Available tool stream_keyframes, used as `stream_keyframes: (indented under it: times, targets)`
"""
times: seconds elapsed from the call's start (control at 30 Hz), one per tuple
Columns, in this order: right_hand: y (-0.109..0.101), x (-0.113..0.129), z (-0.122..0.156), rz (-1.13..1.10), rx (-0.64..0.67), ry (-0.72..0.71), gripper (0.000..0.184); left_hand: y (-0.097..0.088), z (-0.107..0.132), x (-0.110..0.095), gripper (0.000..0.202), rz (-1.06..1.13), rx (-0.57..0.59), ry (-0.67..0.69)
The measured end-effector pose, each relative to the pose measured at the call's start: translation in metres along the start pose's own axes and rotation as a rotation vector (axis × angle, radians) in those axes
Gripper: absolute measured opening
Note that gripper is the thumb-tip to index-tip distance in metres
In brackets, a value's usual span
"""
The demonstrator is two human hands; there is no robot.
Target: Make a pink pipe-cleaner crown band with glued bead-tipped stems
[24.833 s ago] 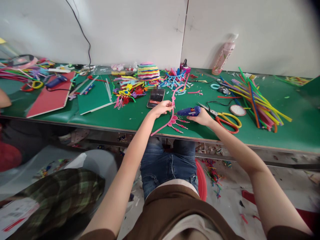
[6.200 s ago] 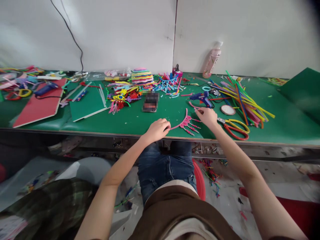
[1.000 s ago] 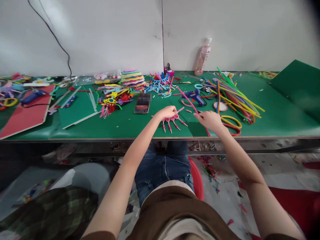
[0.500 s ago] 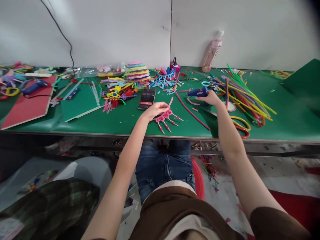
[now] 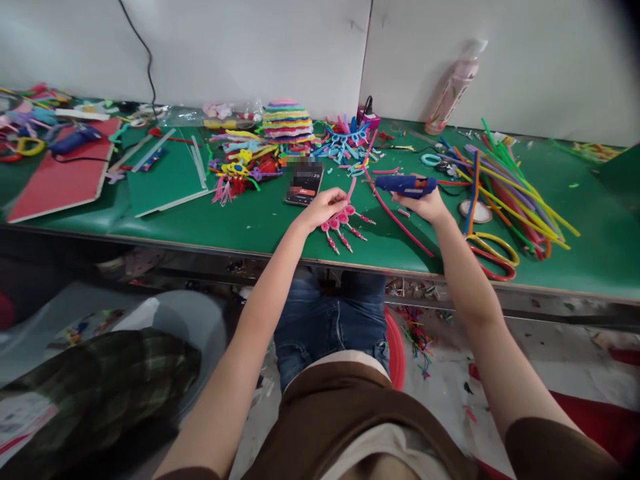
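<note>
My left hand [image 5: 327, 205] pinches a pink pipe-cleaner piece [image 5: 343, 217] just above the table. Round pink loops line it, and several thin beaded-looking strands hang from them. One pink end sticks up past my fingertips. My right hand [image 5: 425, 202] is wrapped round a blue glue gun [image 5: 406, 185], whose nozzle points left toward the upright pink end, a short gap away. A long dark-pink pipe cleaner [image 5: 403, 227] lies on the table between my hands. Behind my left hand lies a phone [image 5: 305, 183] with its screen lit.
Yellow-and-red-handled scissors [image 5: 493, 257] and a bundle of coloured pipe cleaners [image 5: 525, 193] lie at right. A pink bottle [image 5: 455, 93] leans on the wall. Further left are a striped pile [image 5: 287, 123], a green board [image 5: 167, 173], a red board [image 5: 70, 177] and another blue glue gun [image 5: 75, 140].
My right hand has lifted the glue gun off the table area and swung its nozzle nearer the pink piece. My left hand keeps its hold. The view has shifted slightly.
</note>
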State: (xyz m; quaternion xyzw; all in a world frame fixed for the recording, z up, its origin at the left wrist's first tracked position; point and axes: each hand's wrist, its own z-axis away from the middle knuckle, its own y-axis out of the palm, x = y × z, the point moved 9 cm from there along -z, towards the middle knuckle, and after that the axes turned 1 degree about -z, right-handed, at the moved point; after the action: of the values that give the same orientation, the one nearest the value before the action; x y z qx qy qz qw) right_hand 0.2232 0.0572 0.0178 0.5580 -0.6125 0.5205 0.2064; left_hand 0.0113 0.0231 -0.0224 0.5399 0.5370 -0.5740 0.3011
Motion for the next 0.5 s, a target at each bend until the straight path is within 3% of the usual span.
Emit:
stream_keyframes:
  times: [0.17,0.3,0.5]
  targets:
    - [0.019,-0.003,0.003,0.026,0.069,0.003,0.045,-0.004,0.0,0.002,0.01,-0.104,-0.04,0.002]
    - [0.011,-0.007,0.002,0.047,0.041,0.006,0.044,-0.003,0.002,0.003,0.015,-0.116,-0.023,0.002]
    - [0.002,-0.009,-0.001,0.05,-0.007,-0.039,0.046,0.006,0.008,0.008,0.027,0.041,0.071,-0.117]
